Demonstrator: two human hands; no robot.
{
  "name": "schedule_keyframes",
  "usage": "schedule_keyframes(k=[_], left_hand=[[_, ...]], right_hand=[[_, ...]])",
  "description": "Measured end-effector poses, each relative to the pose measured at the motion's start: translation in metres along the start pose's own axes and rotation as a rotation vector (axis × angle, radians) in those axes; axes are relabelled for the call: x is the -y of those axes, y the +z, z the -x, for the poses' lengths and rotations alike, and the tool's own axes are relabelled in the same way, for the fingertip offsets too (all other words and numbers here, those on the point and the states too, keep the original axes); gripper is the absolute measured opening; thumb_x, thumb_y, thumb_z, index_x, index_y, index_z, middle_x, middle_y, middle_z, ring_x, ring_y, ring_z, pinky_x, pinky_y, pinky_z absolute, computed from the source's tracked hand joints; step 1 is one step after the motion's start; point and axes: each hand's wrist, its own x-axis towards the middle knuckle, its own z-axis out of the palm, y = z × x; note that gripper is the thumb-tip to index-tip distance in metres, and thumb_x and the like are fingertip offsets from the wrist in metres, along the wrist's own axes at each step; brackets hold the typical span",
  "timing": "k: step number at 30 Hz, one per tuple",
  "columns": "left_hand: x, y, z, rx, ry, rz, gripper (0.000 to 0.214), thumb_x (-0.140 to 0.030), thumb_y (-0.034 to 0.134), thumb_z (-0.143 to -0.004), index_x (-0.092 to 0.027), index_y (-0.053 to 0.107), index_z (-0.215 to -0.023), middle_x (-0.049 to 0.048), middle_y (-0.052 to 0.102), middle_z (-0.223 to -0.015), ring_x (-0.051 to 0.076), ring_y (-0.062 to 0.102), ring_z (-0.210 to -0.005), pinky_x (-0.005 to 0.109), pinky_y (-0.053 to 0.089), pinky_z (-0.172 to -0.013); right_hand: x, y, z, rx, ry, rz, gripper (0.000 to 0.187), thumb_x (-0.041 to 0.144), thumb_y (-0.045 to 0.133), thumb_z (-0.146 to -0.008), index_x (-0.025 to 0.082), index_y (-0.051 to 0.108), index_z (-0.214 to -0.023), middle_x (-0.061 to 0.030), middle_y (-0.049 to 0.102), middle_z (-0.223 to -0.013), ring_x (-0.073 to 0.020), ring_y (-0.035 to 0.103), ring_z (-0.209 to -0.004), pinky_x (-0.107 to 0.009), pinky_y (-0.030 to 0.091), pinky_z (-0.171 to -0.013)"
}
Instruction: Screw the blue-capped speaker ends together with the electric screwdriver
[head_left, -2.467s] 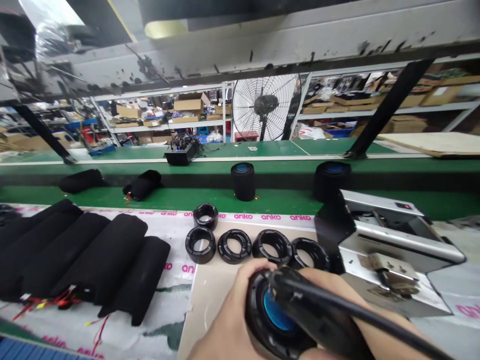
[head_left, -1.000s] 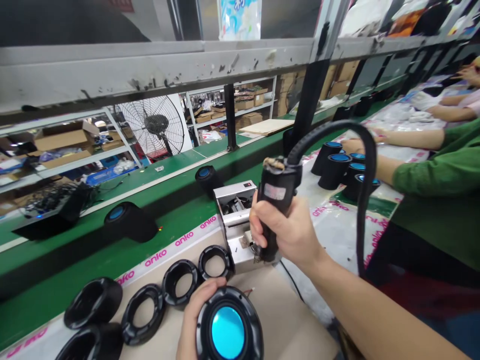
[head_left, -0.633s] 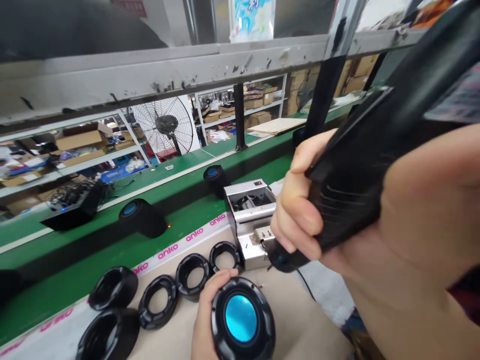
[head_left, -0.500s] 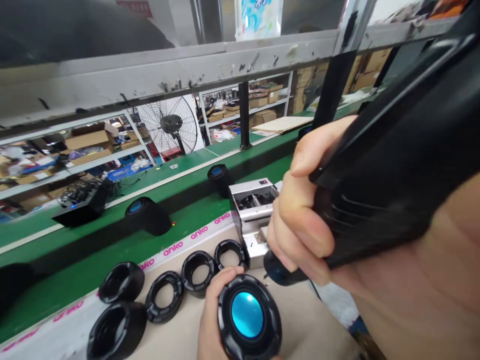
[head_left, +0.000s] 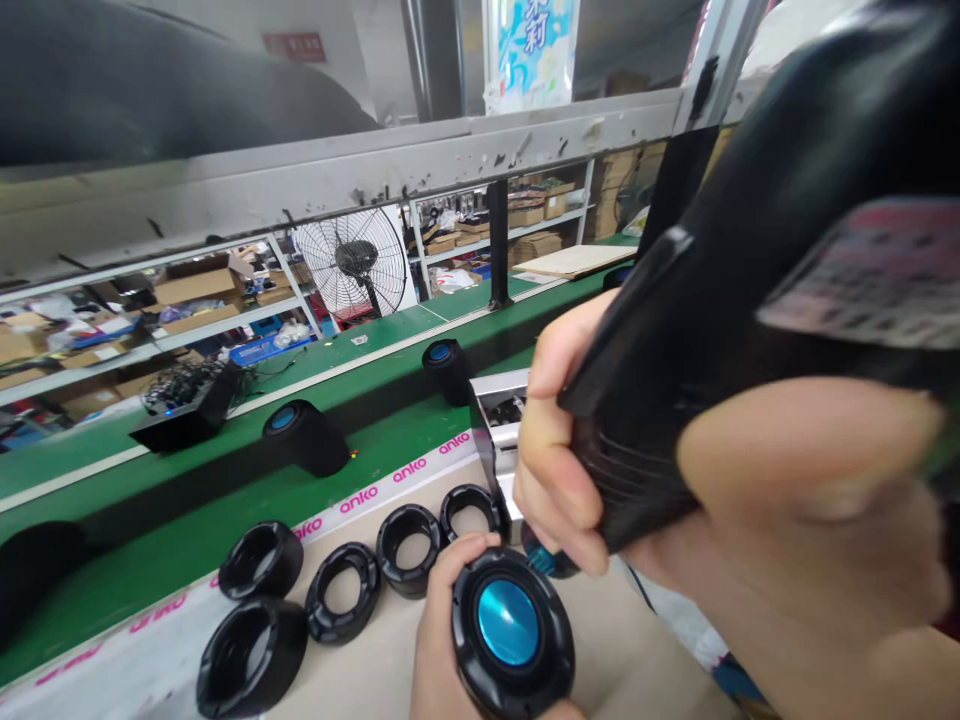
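My left hand (head_left: 437,640) is wrapped around a black cylindrical speaker (head_left: 551,660). The speaker's glossy black end ring and shiny blue centre face up toward me. Large and close on the right, my right hand (head_left: 720,500) grips a black electric screwdriver (head_left: 675,330) by its body. A printed label, partly blurred, and a lever show on the screwdriver. Its nose points down toward the far rim of the speaker. The fingers and the speaker hide the tip, so I cannot tell whether it touches.
Several black rings (head_left: 343,592) lie on the cardboard left of the speaker. Behind my right hand stands a metal screw feeder (head_left: 501,430). More black speakers (head_left: 306,437) stand on the green conveyor belt (head_left: 375,418). A metal shelf beam (head_left: 420,150) crosses above.
The screwdriver has turned in my right hand, bringing its label into view, and that hand sits further left over the screw feeder. The whole scene has shifted slightly right. My left hand keeps its hold.
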Motion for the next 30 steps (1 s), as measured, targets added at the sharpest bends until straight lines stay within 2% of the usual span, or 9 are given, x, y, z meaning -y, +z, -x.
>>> schedule_keyframes(k=[2, 8, 13, 16, 19, 22, 25, 28, 30], left_hand=[[-0.005, 0.002, 0.000, 0.016, -0.032, 0.053, 0.099, -0.001, 0.086, -0.042, -0.034, 0.067, -0.133, -0.0053, 0.083, -0.111, 0.029, 0.082, -0.105, 0.037, 0.064, -0.103], [-0.030, 0.011, -0.003, 0.064, -0.066, 0.185, 0.087, -0.005, 0.082, -0.043, -0.032, 0.070, -0.125, -0.0051, 0.084, -0.109, 0.025, 0.082, -0.096, 0.031, 0.066, -0.088], [-0.032, 0.010, -0.002, 0.077, -0.096, 0.154, 0.080, -0.007, 0.084, -0.046, -0.034, 0.070, -0.120, -0.0069, 0.082, -0.104, 0.022, 0.080, -0.092, 0.028, 0.064, -0.083], [-0.018, 0.003, -0.003, 0.081, -0.033, 0.069, 0.080, -0.011, 0.088, -0.045, -0.032, 0.071, -0.121, -0.0030, 0.082, -0.116, 0.029, 0.079, -0.112, 0.034, 0.064, -0.100], [-0.003, -0.004, -0.004, 0.047, 0.060, -0.004, 0.093, -0.007, 0.087, -0.044, -0.030, 0.067, -0.132, 0.0028, 0.080, -0.133, 0.036, 0.077, -0.127, 0.043, 0.062, -0.113], [0.003, -0.008, -0.006, 0.059, 0.178, -0.084, 0.099, -0.004, 0.087, -0.047, -0.029, 0.065, -0.140, 0.0077, 0.079, -0.141, 0.038, 0.080, -0.124, 0.043, 0.068, -0.104], [0.000, -0.010, -0.009, 0.071, 0.208, -0.092, 0.081, -0.019, 0.096, -0.059, -0.030, 0.071, -0.135, 0.0074, 0.084, -0.132, 0.041, 0.083, -0.118, 0.048, 0.070, -0.103], [-0.003, -0.010, -0.012, 0.072, 0.172, -0.082, 0.060, -0.035, 0.096, -0.073, -0.031, 0.075, -0.129, 0.0072, 0.086, -0.129, 0.044, 0.084, -0.117, 0.052, 0.070, -0.102], [-0.003, -0.010, -0.012, 0.081, 0.170, -0.073, 0.063, -0.037, 0.098, -0.073, -0.031, 0.073, -0.131, 0.0085, 0.086, -0.129, 0.043, 0.085, -0.115, 0.050, 0.071, -0.098]], right_hand=[[-0.003, 0.000, -0.001, 0.174, 0.036, -0.154, 0.024, 0.050, 0.098, -0.078, 0.031, 0.089, -0.091, 0.0054, 0.062, -0.061, -0.0087, 0.053, -0.044, -0.023, 0.046, -0.046], [-0.012, 0.006, -0.007, 0.289, 0.116, -0.264, 0.017, 0.014, 0.091, -0.083, 0.028, 0.089, -0.091, 0.0048, 0.060, -0.063, -0.0075, 0.048, -0.054, -0.019, 0.047, -0.054], [-0.011, 0.013, -0.011, 0.258, 0.211, -0.348, 0.024, 0.028, 0.105, -0.072, 0.023, 0.081, -0.077, 0.0067, 0.059, -0.062, -0.0052, 0.046, -0.053, -0.015, 0.043, -0.052], [-0.008, 0.010, -0.014, 0.276, 0.179, -0.239, 0.037, 0.031, 0.107, -0.065, 0.019, 0.072, -0.067, 0.0068, 0.056, -0.059, -0.0058, 0.044, -0.050, -0.018, 0.047, -0.050], [-0.001, 0.000, -0.016, 0.307, 0.094, -0.173, 0.036, 0.042, 0.103, -0.074, 0.019, 0.074, -0.073, 0.0054, 0.058, -0.057, -0.0083, 0.047, -0.046, -0.022, 0.047, -0.046], [-0.005, -0.019, -0.016, 0.075, -0.044, -0.190, 0.050, 0.062, 0.095, -0.080, 0.021, 0.067, -0.075, 0.0066, 0.054, -0.051, -0.0099, 0.045, -0.036, -0.024, 0.040, -0.038], [-0.028, -0.043, -0.015, -0.195, -0.165, -0.033, 0.054, 0.057, 0.097, -0.080, 0.020, 0.059, -0.070, 0.0049, 0.057, -0.053, -0.0113, 0.049, -0.036, -0.026, 0.043, -0.040], [-0.057, -0.061, -0.015, -0.257, -0.150, 0.044, 0.048, 0.052, 0.091, -0.089, 0.019, 0.061, -0.070, 0.0022, 0.058, -0.052, -0.0116, 0.051, -0.039, -0.025, 0.043, -0.042], [-0.071, -0.066, -0.015, -0.270, -0.120, 0.058, 0.049, 0.053, 0.092, -0.087, 0.019, 0.062, -0.069, 0.0018, 0.057, -0.051, -0.0118, 0.050, -0.039, -0.025, 0.043, -0.041]])
